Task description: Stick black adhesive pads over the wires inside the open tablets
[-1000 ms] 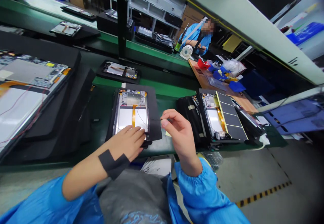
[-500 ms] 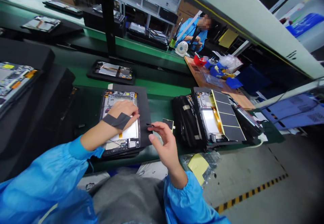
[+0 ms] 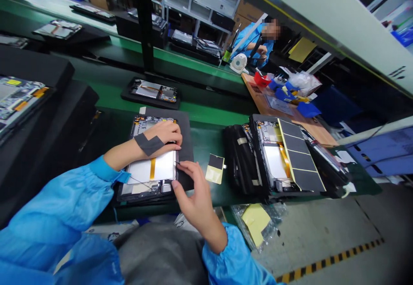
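On the bench (image 3: 206,134), one tablet (image 3: 166,164) lies under two hands, its long axis near to far. The left hand (image 3: 161,134) is nearer, over its middle, fingers loosely bent; I cannot tell whether they grip anything. The right hand (image 3: 195,192) meets its right edge, thumb and forefinger parted. Right of them lies one card (image 3: 214,169); one dark sliver (image 3: 177,163) sits at the forefinger's tip.

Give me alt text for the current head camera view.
A person's left hand, a black patch on its wrist, is over an opened electronic device at a green bench, while the right hand is at the device's right edge. Further right, a black-panelled sheet partly covers another opened device.
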Demonstrator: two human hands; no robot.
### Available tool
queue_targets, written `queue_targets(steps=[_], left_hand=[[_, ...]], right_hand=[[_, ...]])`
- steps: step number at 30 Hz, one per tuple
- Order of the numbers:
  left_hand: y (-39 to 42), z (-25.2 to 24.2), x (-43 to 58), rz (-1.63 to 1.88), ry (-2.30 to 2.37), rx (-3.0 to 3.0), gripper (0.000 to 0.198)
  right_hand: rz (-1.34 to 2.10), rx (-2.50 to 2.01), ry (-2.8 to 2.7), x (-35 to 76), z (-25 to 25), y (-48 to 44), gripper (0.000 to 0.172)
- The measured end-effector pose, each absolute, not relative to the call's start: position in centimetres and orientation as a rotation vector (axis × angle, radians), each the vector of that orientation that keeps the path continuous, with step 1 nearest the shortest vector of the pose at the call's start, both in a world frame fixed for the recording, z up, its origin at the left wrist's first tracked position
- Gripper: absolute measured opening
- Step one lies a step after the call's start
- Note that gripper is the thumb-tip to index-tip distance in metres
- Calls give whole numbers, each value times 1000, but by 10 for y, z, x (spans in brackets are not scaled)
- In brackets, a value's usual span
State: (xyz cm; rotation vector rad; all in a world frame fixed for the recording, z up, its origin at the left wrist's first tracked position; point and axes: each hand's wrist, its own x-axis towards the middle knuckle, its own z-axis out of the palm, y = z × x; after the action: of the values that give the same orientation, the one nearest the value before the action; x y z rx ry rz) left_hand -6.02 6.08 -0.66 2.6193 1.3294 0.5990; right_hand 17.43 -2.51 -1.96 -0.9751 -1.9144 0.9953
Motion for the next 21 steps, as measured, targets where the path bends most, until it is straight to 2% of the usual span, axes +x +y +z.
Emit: queue_targets(steps=[3,5,14,18,21], left_hand=[[66,-6,-60,538,1335,2631,28],[69,-6,-60,506,1356,2632,22],[72,-4,-56,491,1517,2677,26],[72,-10,-54,541,1580,2676,20],[72,-15,-53,604,1609,2661,14]], right_hand=[[935,-955,-1904,173,-29,-31,39],[901,-937,-1918,174,-34,-33,43],[865,-816,-1987,171,-34,-29,47],[977,-856,-1879,174,-33,-27,44],[894,-856,-1953,174,-33,-27,47]])
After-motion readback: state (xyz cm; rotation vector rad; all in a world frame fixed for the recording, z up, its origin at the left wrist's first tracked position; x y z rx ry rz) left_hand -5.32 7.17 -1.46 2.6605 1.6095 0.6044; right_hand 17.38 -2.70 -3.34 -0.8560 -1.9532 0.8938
